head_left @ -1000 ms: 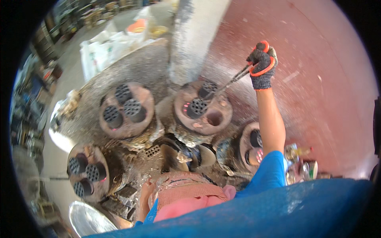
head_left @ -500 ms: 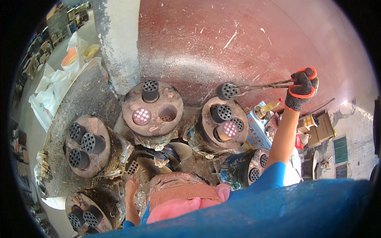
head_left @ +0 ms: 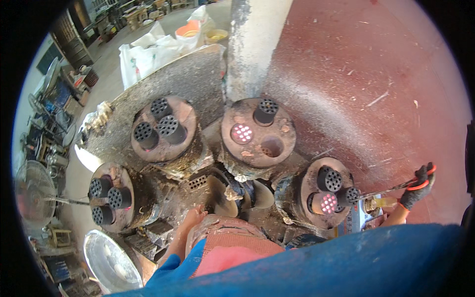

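My right hand [head_left: 418, 188], in a dark glove with orange edging, is closed around long metal tongs [head_left: 391, 190]. A black honeycomb coal briquette [head_left: 349, 196] is at the jaws of the tongs, at the right side of the rightmost round stove [head_left: 316, 173]. That stove's top holds another black briquette [head_left: 330, 178] and a glowing pinkish one [head_left: 325, 203]. Bare and low in front of my body, my left hand [head_left: 196, 213] is close to a perforated block [head_left: 198, 183] but apart from it. Its fingers are too small to read.
The middle stove [head_left: 257, 106] has a black briquette, a glowing one and an open hole [head_left: 272, 147]. Two stoves at left carry several black briquettes [head_left: 170, 128]. Metal basin [head_left: 111, 262] at lower left; red wall [head_left: 346, 99] at right; white sacks [head_left: 148, 54] behind.
The view has turned left. My right hand has lowered the tongs, bringing the held briquette from beyond the right stove's far rim to its right side.
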`<state>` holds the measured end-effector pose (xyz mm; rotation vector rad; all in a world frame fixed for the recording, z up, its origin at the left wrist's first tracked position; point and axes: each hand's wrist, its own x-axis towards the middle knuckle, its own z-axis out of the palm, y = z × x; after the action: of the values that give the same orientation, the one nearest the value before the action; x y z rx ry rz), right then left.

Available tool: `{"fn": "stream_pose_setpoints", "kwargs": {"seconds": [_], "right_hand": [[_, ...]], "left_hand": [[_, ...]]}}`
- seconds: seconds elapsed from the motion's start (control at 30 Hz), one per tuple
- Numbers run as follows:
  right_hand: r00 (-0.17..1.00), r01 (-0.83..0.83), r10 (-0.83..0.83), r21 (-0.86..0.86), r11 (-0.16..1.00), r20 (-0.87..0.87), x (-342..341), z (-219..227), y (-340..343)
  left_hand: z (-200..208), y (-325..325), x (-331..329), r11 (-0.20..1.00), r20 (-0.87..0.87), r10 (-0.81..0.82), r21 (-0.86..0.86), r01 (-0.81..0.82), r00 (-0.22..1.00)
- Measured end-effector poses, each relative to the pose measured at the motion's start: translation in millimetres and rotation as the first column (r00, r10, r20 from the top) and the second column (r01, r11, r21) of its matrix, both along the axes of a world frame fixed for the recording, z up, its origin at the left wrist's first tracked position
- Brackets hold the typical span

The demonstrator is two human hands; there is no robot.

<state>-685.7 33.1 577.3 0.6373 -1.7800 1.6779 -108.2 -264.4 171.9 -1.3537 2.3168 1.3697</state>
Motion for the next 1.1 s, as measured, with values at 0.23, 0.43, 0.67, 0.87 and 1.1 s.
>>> {"fn": "stream_pose_setpoints", "kwargs": {"seconds": [0.23, 0.43, 0.67, 0.87, 1.1], "right_hand": [[0.937, -0.350, 0.348, -0.059, 0.935, -0.038, 95.7, 46.8, -133.1], [0.801, -0.580, 0.599, -0.258, 0.773, -0.003, 150.5, -40.1, -298.9], [0.877, -0.469, 0.478, -0.137, 0.872, 0.043, 161.1, -101.6, -392.8], [0.781, -0.530, 0.612, -0.389, 0.754, 0.123, 152.8, -106.5, -417.5], [0.799, -0.553, 0.601, -0.374, 0.745, 0.017, 147.8, -99.8, -420.6]], "left_hand": [[-20.9, -8.4, 36.5, 1.000, 0.076, 0.003, 0.018, -0.005, 0.997], [-11.4, -66.5, 40.3, 0.999, 0.039, 0.027, -0.040, -0.025, 0.999], [-3.4, -107.8, 86.0, 0.995, 0.062, 0.064, -0.084, -0.059, 0.996], [-10.1, -101.5, 94.2, 0.993, 0.056, 0.111, -0.049, -0.108, 0.992], [-21.4, -100.7, 78.2, 0.997, -0.015, 0.065, -0.033, -0.065, 0.998]]}}
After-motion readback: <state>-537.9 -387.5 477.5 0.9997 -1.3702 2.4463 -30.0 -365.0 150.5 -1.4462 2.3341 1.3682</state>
